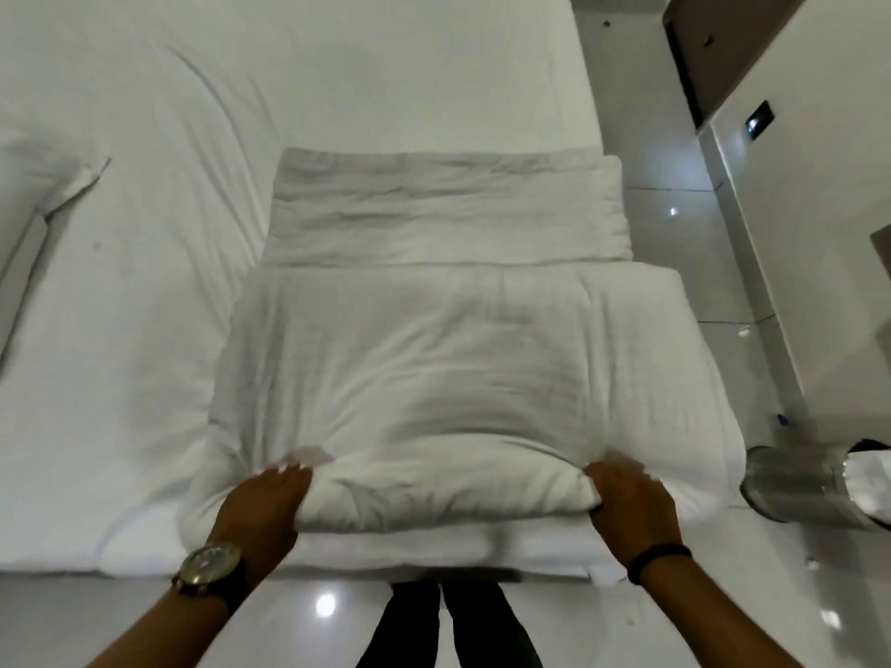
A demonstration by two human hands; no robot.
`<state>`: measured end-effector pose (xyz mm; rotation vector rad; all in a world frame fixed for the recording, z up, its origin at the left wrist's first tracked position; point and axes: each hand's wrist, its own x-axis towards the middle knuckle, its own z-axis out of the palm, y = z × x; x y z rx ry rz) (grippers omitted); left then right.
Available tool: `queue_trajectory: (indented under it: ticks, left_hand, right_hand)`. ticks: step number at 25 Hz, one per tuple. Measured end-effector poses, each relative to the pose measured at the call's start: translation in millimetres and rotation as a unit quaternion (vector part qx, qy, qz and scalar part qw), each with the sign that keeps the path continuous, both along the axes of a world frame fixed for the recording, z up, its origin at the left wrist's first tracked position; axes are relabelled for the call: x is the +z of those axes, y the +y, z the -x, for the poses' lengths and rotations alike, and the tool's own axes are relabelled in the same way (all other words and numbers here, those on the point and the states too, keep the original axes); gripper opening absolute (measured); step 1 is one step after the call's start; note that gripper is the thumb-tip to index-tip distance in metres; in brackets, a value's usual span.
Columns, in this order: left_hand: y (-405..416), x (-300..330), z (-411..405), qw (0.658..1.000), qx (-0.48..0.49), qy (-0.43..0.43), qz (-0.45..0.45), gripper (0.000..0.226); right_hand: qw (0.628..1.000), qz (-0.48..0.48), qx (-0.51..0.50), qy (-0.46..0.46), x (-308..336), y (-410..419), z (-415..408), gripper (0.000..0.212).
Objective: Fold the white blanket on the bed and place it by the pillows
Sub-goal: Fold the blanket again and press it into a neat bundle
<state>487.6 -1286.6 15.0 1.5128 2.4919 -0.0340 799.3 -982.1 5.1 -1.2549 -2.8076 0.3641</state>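
Observation:
The white blanket (453, 368) lies folded in thick layers on the near right part of the bed (120, 330), its far layer stepped back toward the far edge. My left hand (263, 503) grips the near fold at its left end, fingers on top and thumb hidden under the fabric. My right hand (627, 499) grips the same fold at its right end. A pillow corner (43, 185) shows at the far left edge.
A shiny metal bin (800, 484) stands on the glossy tiled floor (675, 233) right of the bed. A wall and dark door panel (723, 65) rise at the far right. My legs (443, 624) stand against the bed's near edge.

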Motion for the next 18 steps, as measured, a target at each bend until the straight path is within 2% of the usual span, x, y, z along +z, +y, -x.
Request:
queue_trajectory:
  ticks: [3,4,6,7,9,12,14,16,18]
  left_hand:
    - [-34,20,-41,1.0,0.003,-0.017,0.005,0.036]
    - [-36,26,-44,0.999,0.024,-0.023,0.005,0.038]
    - [-27,39,-34,0.99,0.101,-0.064,0.071,0.041]
    - [-21,45,-29,0.981,0.143,-0.092,0.098,0.048]
    - [-11,61,-19,0.969,0.191,-0.125,0.093,0.052]
    - [7,106,5,0.972,0.196,-0.125,0.014,0.042]
    - [29,137,46,0.985,0.148,-0.059,-0.072,0.037]
    - [79,169,117,0.986,0.072,0.048,-0.146,0.039]
    - [151,200,193,0.976,0.063,0.15,-0.146,0.032]
  right_hand:
    - [0.997,0.046,0.018,-0.062,25,-35,-29,0.028]
    - [0.994,0.064,0.02,-0.085,33,-40,-30,0.025]
    - [0.99,0.087,0.009,-0.108,47,-35,-19,0.015]
    - [0.99,0.089,0.008,-0.108,55,-28,-11,0.012]
    - [0.994,0.064,0.019,-0.085,76,-9,6,0.009]
    - [0.998,0.006,0.05,-0.024,123,21,31,0.007]
    - [0.995,-0.05,0.089,0.019,152,53,62,0.011]
    - [0.982,-0.137,0.12,0.046,180,104,115,0.02]
    - [0.971,-0.213,0.09,0.066,206,166,179,0.022]
